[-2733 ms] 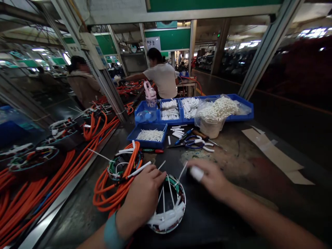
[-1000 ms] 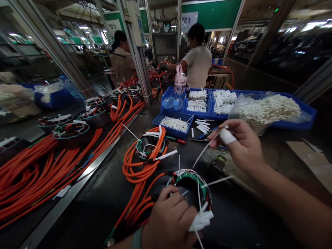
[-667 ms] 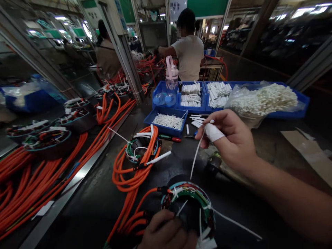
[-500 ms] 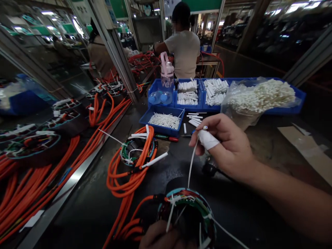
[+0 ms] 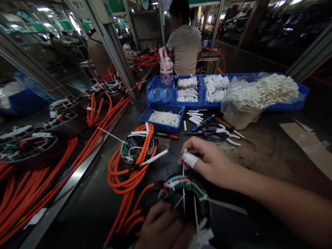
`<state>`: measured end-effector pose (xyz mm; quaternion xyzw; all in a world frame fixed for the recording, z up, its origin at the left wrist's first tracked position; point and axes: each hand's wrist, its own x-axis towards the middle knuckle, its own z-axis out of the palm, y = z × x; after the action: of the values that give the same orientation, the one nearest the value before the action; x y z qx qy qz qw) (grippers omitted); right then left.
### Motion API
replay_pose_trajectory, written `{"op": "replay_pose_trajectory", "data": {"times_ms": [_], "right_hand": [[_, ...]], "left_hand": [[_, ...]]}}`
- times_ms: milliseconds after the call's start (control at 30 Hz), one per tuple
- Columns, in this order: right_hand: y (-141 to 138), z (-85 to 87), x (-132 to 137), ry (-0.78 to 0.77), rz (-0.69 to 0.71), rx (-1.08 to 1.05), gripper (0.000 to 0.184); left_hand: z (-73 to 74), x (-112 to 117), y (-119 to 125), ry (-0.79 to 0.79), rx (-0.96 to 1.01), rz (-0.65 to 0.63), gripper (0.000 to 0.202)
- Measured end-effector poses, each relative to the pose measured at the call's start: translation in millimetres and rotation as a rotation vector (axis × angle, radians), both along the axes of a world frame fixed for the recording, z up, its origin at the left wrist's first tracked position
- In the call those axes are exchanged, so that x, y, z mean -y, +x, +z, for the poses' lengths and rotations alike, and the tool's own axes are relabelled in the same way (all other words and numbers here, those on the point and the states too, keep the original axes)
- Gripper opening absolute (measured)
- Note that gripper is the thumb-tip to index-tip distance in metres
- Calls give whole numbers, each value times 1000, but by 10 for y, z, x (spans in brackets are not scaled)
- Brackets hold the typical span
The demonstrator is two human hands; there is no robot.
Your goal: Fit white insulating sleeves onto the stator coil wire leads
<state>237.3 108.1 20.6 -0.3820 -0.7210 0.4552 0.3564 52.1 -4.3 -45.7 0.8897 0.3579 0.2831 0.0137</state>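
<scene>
A wire-wound ring lies on the dark surface, between the two hands. A thin white tie crosses its far edge and hangs over its opening. The right hand, with white tape round the thumb, is just beyond that edge; its grip is pinched closed on the tie's upper end, so the ring sits below and nearer than this grip. The left hand is curled at the ring's near left side, in shadow; how tightly its grip closes, I cannot tell. White tubes sit at the ring's near right, and orange cables run from its left.

Farther left, a second ring lies under a coil of orange cable. Beyond it are a marker and a blue tray of white ties. Pliers lie to the right, before a row of blue bins. A person is seen behind the bins.
</scene>
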Motion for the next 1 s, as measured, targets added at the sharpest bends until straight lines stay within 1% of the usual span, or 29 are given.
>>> {"op": "replay_pose_trajectory", "data": {"times_ms": [33, 67, 133, 167, 233, 267, 300, 333, 433, 500, 567, 633, 700, 767, 833, 900, 1000], "right_hand": [[-8, -94, -13, -43, -3, 45, 6], [-14, -185, -31, -83, -19, 65, 5], [-17, -336, -71, -162, -70, 26, 10], [-16, -390, -89, -198, -92, -14, 12], [-14, -450, -112, -242, -116, -82, 15], [-16, -461, -115, -249, -122, -99, 16], [-21, -464, -114, -250, -126, -104, 16], [-30, -461, -109, -246, -130, -103, 17], [-70, -452, -87, -206, -170, -77, 17], [-96, -456, -77, -171, -193, -64, 16], [-110, -467, -73, -144, -197, -63, 16], [-117, -479, -70, -114, -196, -57, 16], [-126, -487, -65, -83, -212, -42, 15], [-143, -493, -52, -51, -238, -19, 15], [-164, -499, -31, -8, -268, 4, 15], [-180, -506, -7, 37, -310, 25, 15], [-183, -514, 23, 81, -368, 38, 14]], "left_hand": [[63, -49, 22, -48, -3, -2, 15], [129, -95, 31, -96, 6, -12, 18], [258, -177, 9, -159, 78, -28, 31], [316, -215, -19, -174, 132, -22, 33], [418, -303, -89, -176, 249, 57, 25], [462, -360, -118, -172, 268, 105, 21], [504, -427, -136, -172, 236, 129, 20], [543, -502, -138, -177, 157, 127, 20], [634, -727, -67, -203, -212, 29, 12], [655, -833, 1, -194, -360, -4, 11], [636, -885, 40, -173, -393, -20, 17], [590, -886, 45, -179, -295, -14, 16], [545, -854, 38, -229, -109, 15, 10], [524, -806, 45, -300, 80, 77, 9], [527, -760, 74, -353, 199, 160, 14], [537, -729, 114, -356, 240, 234, 16], [533, -716, 163, -301, 202, 296, 13]]}}
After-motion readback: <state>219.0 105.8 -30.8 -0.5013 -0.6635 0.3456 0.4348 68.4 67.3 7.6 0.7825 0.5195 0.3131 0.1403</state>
